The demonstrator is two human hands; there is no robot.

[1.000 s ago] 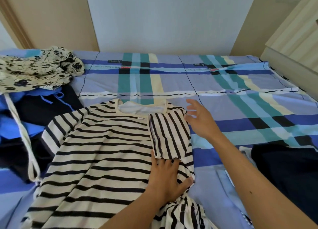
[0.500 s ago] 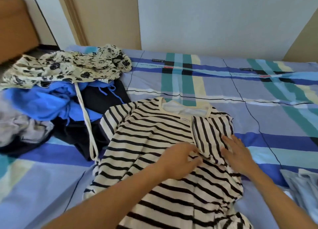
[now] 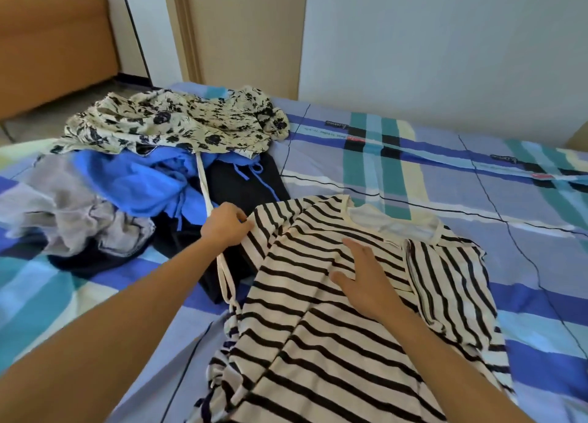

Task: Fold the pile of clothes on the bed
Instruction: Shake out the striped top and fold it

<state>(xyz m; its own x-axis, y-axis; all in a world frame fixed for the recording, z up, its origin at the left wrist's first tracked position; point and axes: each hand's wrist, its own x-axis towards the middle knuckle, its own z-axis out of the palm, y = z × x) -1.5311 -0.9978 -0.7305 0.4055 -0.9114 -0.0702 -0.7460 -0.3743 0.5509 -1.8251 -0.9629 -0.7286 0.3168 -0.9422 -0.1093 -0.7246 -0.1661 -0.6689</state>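
Note:
A black-and-white striped shirt (image 3: 337, 336) lies spread on the bed, its right sleeve folded in over the body. My left hand (image 3: 224, 225) pinches the end of the shirt's left sleeve at the edge of the pile. My right hand (image 3: 366, 279) lies flat with straight fingers on the shirt's chest. The pile of clothes (image 3: 136, 184) sits to the left: a cream floral garment (image 3: 178, 123) on top, a bright blue one (image 3: 133, 180), a grey one (image 3: 60, 212) and dark pieces below.
The bed has a blue, teal and white plaid sheet (image 3: 413, 161). A pale wall (image 3: 445, 40) rises behind it. A cream strap (image 3: 206, 200) trails from the pile past my left wrist. An orange sofa (image 3: 54, 40) stands on the floor beyond the bed's left corner.
My left hand left the middle of the shirt and took hold of its left sleeve. My right hand slid left onto the chest. The view swung left toward the pile.

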